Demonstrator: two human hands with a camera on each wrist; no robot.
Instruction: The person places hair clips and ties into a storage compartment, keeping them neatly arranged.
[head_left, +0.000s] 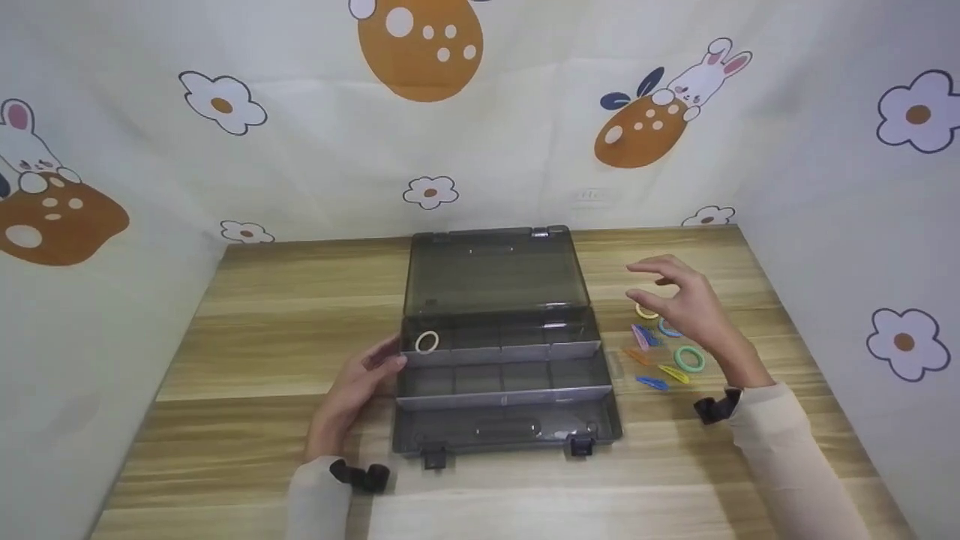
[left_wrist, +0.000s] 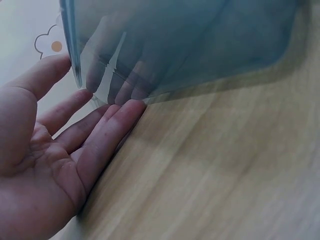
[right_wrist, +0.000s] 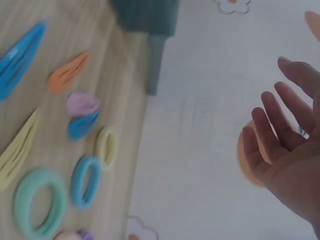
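A translucent grey compartment box (head_left: 510,430) lies with its lid (head_left: 495,274) folded back. In its back-left compartment is a cream hair tie (head_left: 418,346). My left hand (head_left: 360,386) touches the box's left side, fingers extended; the left wrist view shows fingertips against the wall near the tabletop. Raised above the hair accessories at the right, my right hand (head_left: 694,307) holds nothing, its thumb and fingers apart. Below it are a green hair tie (right_wrist: 22,205), a blue hair tie (right_wrist: 76,185), a pale yellow hair tie (right_wrist: 100,150) and a yellow snap clip (head_left: 674,374).
More snap clips lie right of the box: a blue clip (head_left: 652,383), an orange clip (head_left: 637,357) and a pink clip (right_wrist: 82,103) against another blue one. A printed curtain (head_left: 315,165) hangs behind the wooden table (head_left: 262,337). Two latches jut from the box's front.
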